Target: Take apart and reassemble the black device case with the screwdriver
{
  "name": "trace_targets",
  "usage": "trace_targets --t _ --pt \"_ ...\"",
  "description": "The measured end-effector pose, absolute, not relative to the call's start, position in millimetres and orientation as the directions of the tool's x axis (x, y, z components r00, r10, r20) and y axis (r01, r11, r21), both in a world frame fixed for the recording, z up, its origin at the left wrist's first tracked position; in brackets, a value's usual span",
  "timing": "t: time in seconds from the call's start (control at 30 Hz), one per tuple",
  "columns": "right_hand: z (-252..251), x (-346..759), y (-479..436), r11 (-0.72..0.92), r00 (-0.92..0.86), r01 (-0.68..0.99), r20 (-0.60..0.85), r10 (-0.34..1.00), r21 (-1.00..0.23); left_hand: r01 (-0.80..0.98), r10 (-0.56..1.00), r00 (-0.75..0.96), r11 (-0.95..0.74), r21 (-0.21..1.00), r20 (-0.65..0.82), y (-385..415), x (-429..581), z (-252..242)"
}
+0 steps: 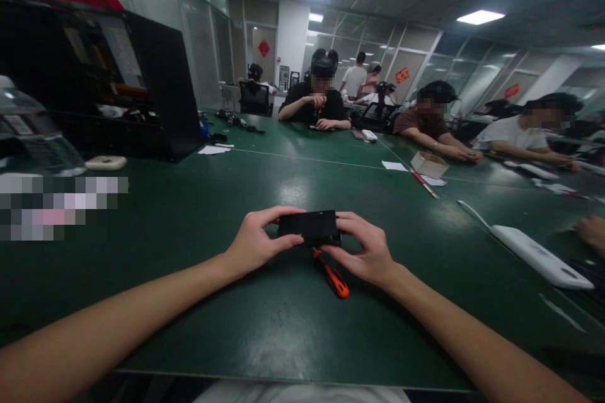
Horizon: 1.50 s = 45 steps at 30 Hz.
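Note:
Between my two hands is a flat black rectangular box [309, 227], glossy on top, held just over the green table [198, 321]. I cannot make out what kind of device it is. My left hand [259, 236] grips its left end, thumb along the near edge and fingers at the far edge. Its right end is in my right hand [366, 245], with fingers on the far corner and the thumb at the near side. Below the box lies a screwdriver [336, 280] with an orange and black handle. Its tip is hidden under the box.
At the left stand a black open case [165, 88], a clear plastic bottle [38, 129] and a small pale object [106, 162]. A white power strip [541, 255] lies at the right, beyond it a cardboard box [429, 165]. Several people sit around the table; one hand [593, 233] shows at the right edge.

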State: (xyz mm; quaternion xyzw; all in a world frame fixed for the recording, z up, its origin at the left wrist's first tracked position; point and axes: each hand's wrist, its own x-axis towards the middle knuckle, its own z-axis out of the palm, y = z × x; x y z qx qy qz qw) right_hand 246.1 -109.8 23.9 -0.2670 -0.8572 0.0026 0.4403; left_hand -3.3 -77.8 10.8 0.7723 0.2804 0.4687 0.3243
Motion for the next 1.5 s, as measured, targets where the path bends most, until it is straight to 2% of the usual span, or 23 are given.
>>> trace_targets --t 0.3,0.43,0.53,0.7,0.8,0.93,1.03,1.13,1.23,1.3,1.4,1.5 --pt "23.0 242.4 -110.7 0.845 -0.436 0.447 0.754 0.492 -0.293 0.162 0.765 0.415 -0.595 0.787 0.493 -80.2 -0.6 12.9" --pt "13.9 243.9 -110.4 0.780 -0.337 0.466 0.731 0.594 -0.418 0.078 0.787 0.436 -0.515 0.853 0.436 -78.8 0.6 10.2" --pt "9.9 245.4 -110.3 0.742 -0.256 0.452 0.725 0.640 -0.495 -0.044 0.795 0.483 -0.397 0.917 0.367 -76.7 2.4 6.9" --pt "16.5 245.7 -111.2 0.790 -0.323 0.490 0.765 0.556 -0.367 -0.241 0.823 0.498 -0.171 0.955 0.273 -74.7 4.3 6.4" --pt "20.1 245.6 -111.4 0.796 -0.291 0.483 0.790 0.540 -0.366 -0.384 0.830 0.532 0.056 0.922 0.171 -75.6 4.6 9.0" --pt "19.6 246.6 -110.0 0.822 -0.327 0.456 0.794 0.512 -0.342 -0.386 0.794 0.605 0.223 0.895 0.063 -75.8 5.4 9.1" --pt "17.9 247.3 -108.6 0.806 -0.352 0.469 0.761 0.545 -0.361 -0.384 0.805 0.588 0.198 0.902 0.074 -73.2 5.6 5.2" --pt "17.4 246.9 -107.4 0.764 -0.370 0.490 0.693 0.618 -0.420 -0.383 0.836 0.529 0.083 0.920 0.145 -69.5 4.9 0.6" --pt "18.1 244.8 -106.0 0.695 -0.347 0.454 0.608 0.714 -0.557 -0.327 0.861 0.465 -0.051 0.944 0.207 -66.7 4.3 -2.0" --pt "18.5 242.3 -104.5 0.599 -0.295 0.387 0.521 0.801 -0.701 -0.287 0.875 0.425 -0.112 0.951 0.231 -65.8 4.2 -1.9" --pt "17.7 237.3 -102.4 0.371 -0.257 0.250 0.308 0.916 -0.894 -0.232 0.891 0.357 -0.206 0.951 0.280 -66.0 3.6 -0.2" --pt "15.3 232.6 -101.6 0.182 -0.265 0.121 0.145 0.953 -0.976 -0.124 0.878 0.336 -0.319 0.940 0.342 -67.3 2.1 0.3"
